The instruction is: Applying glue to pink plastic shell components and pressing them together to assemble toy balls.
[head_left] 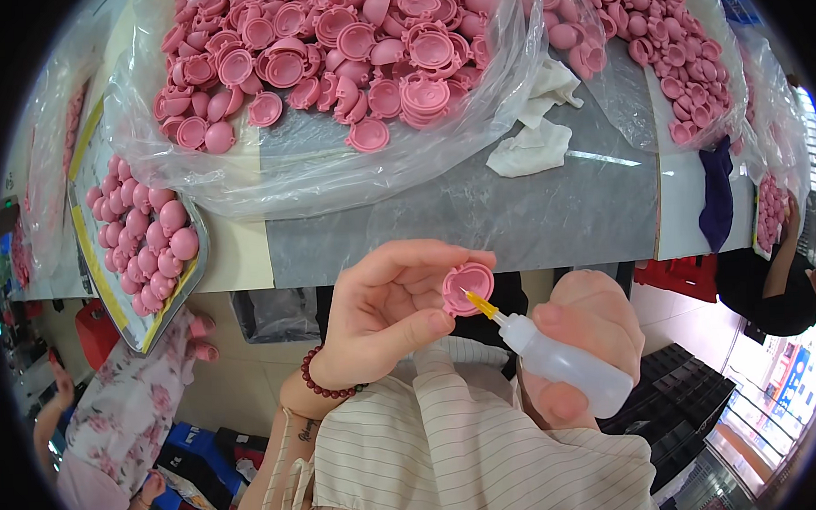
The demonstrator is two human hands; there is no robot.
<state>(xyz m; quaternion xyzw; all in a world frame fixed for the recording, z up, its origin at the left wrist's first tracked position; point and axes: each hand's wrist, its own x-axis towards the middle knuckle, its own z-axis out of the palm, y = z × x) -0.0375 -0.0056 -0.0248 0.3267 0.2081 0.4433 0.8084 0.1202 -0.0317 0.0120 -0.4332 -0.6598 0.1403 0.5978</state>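
Note:
My left hand point(383, 305) pinches a pink plastic half-shell point(470, 280) by its rim, with the hollow side facing up toward me. In my right hand point(595, 325) is a translucent squeeze bottle point(569, 362), tilted so that its yellow needle tip point(483, 306) points into the shell. The thin needle reaches over the shell's inside; whether it touches the surface I cannot tell. Both hands are just in front of the table edge. Beyond them, a large heap of similar pink half-shells point(356, 41) lies on clear plastic sheeting point(333, 181).
A tray point(201, 235) with yellow-taped edges holds rounded pink pieces at the left. White crumpled cloths point(530, 152) lie on the grey tabletop point(461, 222). More pink parts point(680, 57) and a dark purple cloth point(717, 195) are at the right. Other people work at both sides; black crates point(674, 408) stand below right.

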